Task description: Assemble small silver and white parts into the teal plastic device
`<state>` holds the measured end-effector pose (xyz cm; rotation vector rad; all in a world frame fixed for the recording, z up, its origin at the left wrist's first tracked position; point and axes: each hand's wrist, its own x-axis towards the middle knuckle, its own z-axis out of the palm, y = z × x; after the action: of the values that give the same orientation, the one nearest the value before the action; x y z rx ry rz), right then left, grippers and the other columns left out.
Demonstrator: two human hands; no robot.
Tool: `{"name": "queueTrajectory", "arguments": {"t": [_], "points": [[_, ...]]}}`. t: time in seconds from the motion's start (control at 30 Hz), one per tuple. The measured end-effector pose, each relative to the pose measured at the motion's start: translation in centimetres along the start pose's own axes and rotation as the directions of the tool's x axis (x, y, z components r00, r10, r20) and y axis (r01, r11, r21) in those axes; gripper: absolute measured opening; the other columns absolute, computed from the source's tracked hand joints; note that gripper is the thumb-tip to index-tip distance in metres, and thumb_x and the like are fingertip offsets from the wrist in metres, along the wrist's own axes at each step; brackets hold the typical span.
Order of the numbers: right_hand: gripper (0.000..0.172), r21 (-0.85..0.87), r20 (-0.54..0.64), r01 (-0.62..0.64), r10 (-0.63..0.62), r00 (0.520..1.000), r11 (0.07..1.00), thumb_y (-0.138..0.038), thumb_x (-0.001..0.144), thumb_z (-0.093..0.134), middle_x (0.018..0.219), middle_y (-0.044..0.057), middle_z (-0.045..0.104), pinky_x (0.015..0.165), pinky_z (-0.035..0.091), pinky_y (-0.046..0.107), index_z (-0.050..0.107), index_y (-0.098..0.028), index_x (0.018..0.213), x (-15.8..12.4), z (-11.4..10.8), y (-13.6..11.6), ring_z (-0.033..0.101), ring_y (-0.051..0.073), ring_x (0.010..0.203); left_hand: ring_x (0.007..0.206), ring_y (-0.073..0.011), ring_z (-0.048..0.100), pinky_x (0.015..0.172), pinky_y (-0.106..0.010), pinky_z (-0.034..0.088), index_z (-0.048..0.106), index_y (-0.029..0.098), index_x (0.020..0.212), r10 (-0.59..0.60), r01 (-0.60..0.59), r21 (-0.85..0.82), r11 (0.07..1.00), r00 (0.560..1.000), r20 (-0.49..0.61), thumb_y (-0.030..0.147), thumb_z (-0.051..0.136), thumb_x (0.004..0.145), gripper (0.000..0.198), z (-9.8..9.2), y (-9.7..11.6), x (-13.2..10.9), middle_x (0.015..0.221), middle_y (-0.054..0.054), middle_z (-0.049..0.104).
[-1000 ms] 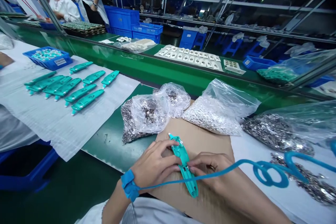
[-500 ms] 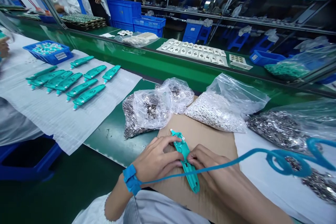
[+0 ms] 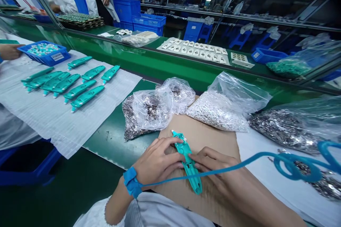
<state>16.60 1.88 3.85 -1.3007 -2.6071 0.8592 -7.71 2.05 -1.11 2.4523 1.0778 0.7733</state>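
A long teal plastic casing lies slanted over the brown cardboard, its hollow inner side up and its white tip pointing away from me. Small white parts sit inside its far end. My left hand, with a blue wrist strap, grips the casing from the left, fingers over its far half and middle. From the right, my right hand pinches the casing's edge near the middle; whether a small part is also between those fingers is hidden. The coiled blue cord from the strap crosses over the casing and my right hand.
Beyond the cardboard stand bags of metal parts and a bag of white parts. Loose metal pieces lie right. Several teal casings and a blue bin are left, beside another person's hand.
My right fingers have shifted from over the casing's middle to its right edge and straightened somewhat. My left hand keeps its hold. At far left, another person's hand has come beside the blue bin.
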Motion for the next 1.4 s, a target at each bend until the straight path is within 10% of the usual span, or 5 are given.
{"name": "queueTrajectory", "arguments": {"t": [0.17,0.4,0.9,1.17,1.4], "points": [[0.031,-0.09,-0.172,-0.186,0.169,0.971,0.978,-0.032,0.101,0.041,0.114,0.008,0.069,0.078,0.055,0.035,0.068,-0.029,0.113,-1.9,-2.0,1.2,0.069,0.024,0.095,0.122,-0.0248,0.056,0.096,-0.037,0.048,0.068,0.027,0.109,0.032,-0.031,-0.016,0.999,0.999,0.026,0.032,0.049,0.102,0.021,-0.4,0.0,0.1,0.138,-0.009,0.054],[0.037,-0.222,-0.45,-0.722,0.588,0.672,0.655,-0.039,0.096,0.043,0.108,0.015,0.073,0.064,0.054,0.042,0.072,-0.019,0.109,-9.7,-6.2,9.3,0.072,0.034,0.083,0.119,-0.0274,0.058,0.092,-0.037,0.052,0.068,0.029,0.114,0.078,-0.078,0.013,0.997,0.997,-0.028,0.029,0.045,0.103,0.025,0.1,-1.3,0.0,0.139,-0.008,0.055],[0.025,-0.09,-0.422,-0.71,0.619,0.663,0.699,-0.045,0.088,0.05,0.096,0.007,0.073,0.058,0.044,0.033,0.061,-0.024,0.095,-10.0,-4.5,11.1,0.062,0.02,0.056,0.115,-0.0255,0.06,0.089,-0.038,0.053,0.067,0.026,0.108,0.057,-0.058,0.047,0.997,0.998,0.031,0.028,0.044,0.104,0.024,-0.7,-0.5,0.4,0.136,-0.01,0.055],[0.029,0.142,-0.301,-0.339,0.367,0.88,0.93,-0.045,0.097,0.049,0.1,0.006,0.073,0.063,0.052,0.026,0.072,-0.028,0.097,-7.2,-1.4,3.2,0.068,0.019,0.077,0.114,-0.026,0.059,0.088,-0.04,0.051,0.065,0.025,0.109,0.022,-0.022,0.016,1.0,0.999,0.05,0.028,0.046,0.103,0.021,-0.9,0.1,0.4,0.134,-0.01,0.054],[0.021,0.332,-0.235,-0.293,0.379,0.895,0.897,-0.031,0.099,0.046,0.079,0.0,0.068,0.06,0.047,0.022,0.061,-0.024,0.086,-3.7,2.9,-2.4,0.063,0.014,0.066,0.113,-0.0247,0.058,0.09,-0.04,0.048,0.063,0.024,0.11,0.063,-0.064,0.025,0.998,0.997,0.036,0.024,0.049,0.102,0.016,-0.6,0.1,0.4,0.132,-0.01,0.055]]}}
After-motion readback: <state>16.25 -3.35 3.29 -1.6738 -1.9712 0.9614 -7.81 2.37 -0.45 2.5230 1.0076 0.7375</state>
